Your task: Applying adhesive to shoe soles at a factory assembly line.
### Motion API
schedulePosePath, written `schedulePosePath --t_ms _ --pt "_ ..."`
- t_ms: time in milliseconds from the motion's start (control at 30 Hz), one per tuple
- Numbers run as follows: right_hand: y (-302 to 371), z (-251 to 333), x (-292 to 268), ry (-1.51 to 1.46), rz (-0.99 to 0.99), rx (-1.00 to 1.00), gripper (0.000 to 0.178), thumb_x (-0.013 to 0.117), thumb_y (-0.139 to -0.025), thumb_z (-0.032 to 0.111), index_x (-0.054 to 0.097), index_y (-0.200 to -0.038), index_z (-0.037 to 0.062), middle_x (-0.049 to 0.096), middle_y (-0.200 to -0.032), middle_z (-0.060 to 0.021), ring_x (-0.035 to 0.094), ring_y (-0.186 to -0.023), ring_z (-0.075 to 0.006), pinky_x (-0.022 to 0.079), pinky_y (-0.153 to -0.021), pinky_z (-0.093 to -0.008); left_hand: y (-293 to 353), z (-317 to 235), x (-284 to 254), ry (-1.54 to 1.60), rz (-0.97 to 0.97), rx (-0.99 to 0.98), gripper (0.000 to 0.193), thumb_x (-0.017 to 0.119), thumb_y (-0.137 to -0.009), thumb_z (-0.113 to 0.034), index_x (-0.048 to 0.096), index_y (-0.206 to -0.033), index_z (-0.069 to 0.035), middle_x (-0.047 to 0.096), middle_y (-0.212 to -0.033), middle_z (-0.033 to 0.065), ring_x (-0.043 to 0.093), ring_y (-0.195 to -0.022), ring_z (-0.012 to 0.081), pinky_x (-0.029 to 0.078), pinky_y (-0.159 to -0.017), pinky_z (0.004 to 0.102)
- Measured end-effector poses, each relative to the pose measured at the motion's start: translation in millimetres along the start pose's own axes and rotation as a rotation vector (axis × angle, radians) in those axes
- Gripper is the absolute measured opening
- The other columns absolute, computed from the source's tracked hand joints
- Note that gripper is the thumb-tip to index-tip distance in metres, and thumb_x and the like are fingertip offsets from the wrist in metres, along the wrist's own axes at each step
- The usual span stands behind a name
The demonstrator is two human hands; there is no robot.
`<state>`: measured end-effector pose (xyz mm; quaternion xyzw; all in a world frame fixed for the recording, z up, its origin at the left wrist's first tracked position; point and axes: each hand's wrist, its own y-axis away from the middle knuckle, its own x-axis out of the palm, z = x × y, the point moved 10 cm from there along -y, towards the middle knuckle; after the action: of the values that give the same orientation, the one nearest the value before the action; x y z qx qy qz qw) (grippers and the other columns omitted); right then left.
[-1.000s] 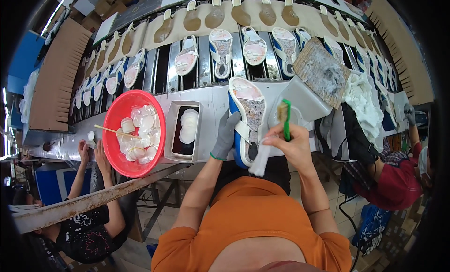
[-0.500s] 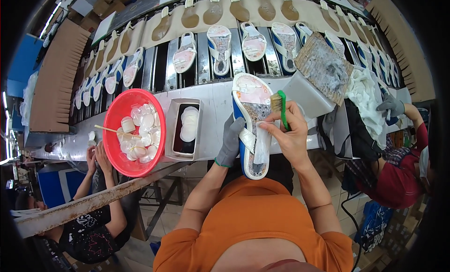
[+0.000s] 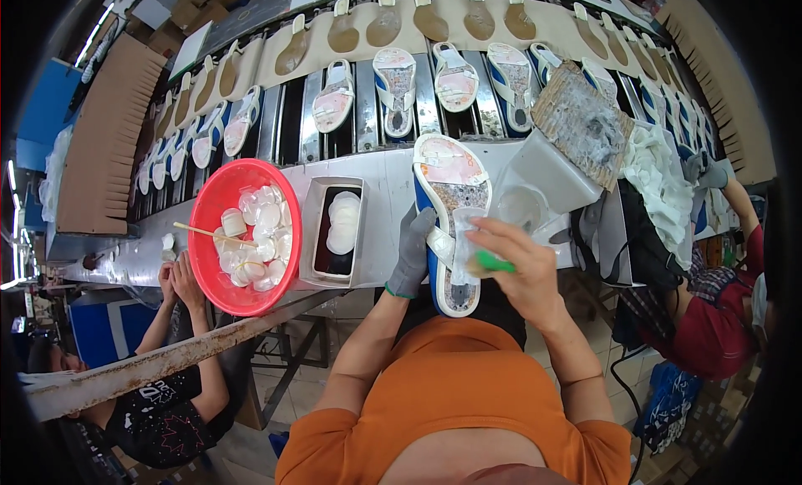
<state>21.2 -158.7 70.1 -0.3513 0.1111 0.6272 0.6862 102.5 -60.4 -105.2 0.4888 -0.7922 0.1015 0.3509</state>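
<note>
The near sandal (image 3: pixel 462 195) was rough-faced, the left basin (image 3: pixel 207 264) glossy plastic, the far slats (image 3: pixel 364 109) shiny metal.

No full word or number can be read. A black shirt (image 3: pixel 146 439) at lower left carries white lettering (image 3: pixel 159 392), slanted and partly lost, near a red leaf outline (image 3: pixel 181 436). A blue bag (image 3: pixel 668 399) at lower right bears white marks too small to tell. Pinkish marks on the central sandal (image 3: pixel 449 161) are illegible.
</note>
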Motion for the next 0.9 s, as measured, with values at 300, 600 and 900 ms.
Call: schedulePosePath --t_ms 300,600,900 --pt "-8 -9 -48 -0.054 -0.007 0.008 0.032 0.070 -0.081 0.018 0.067 -0.110 0.0060 0.064 -0.089 -0.0095 0.061 -0.076 -0.0257 0.048 -0.067 -0.0339 -8 3 -10 0.019 0.037 -0.032 0.066 0.048 -0.089 -0.049 0.043 -0.134 -0.001 0.058 -0.121 0.0184 0.063 -0.101 0.0269 0.054 -0.087 0.0389" --pt "8 -14 -4 0.386 0.126 -0.158 0.020 0.071 -0.078 0.018 0.067 -0.095 0.0096 0.053 -0.071 -0.0026 0.054 -0.065 -0.0200 0.045 -0.053 -0.0332 -8 1 -18 0.052 -0.061 0.021 0.049 0.049 -0.091 -0.036 0.051 -0.123 0.001 0.062 -0.110 0.0114 0.064 -0.093 0.0175 0.053 -0.080 0.0314" --pt "30 0 6 0.302 0.372 -0.156 0.022 0.072 -0.077 0.019 0.067 -0.096 0.0103 0.053 -0.072 -0.0027 0.055 -0.066 -0.0192 0.044 -0.052 -0.0320 -10 11 -25 0.089 -0.038 -0.020 0.053 0.048 -0.092 -0.042 0.049 -0.126 -0.001 0.063 -0.110 0.0115 0.064 -0.093 0.0195 0.053 -0.081 0.0326"
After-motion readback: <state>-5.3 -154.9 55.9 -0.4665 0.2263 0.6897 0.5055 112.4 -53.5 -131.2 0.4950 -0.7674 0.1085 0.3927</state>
